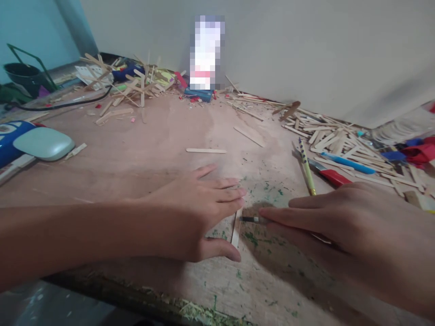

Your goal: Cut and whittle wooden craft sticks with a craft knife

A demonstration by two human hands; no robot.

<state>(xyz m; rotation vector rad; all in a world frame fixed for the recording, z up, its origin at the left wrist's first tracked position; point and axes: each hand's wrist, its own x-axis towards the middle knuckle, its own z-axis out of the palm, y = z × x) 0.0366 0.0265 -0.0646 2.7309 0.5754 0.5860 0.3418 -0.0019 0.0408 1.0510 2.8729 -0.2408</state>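
My left hand (190,213) lies flat on the plywood table (152,149), fingers stretched out, pressing down a small wooden stick (235,227) between thumb and fingertips. My right hand (343,222) is closed round a thin craft knife (253,219). Its dark tip points left and touches the stick's right side. Green flecks and cut marks cover the wood around the stick.
Loose wooden sticks lie on the table (205,150) and in heaps at the back left (129,86) and right (333,136). A yellow-green pen (306,167), a red cutter (331,175) and a blue pen (346,163) lie right. A pale green case (44,142) sits left.
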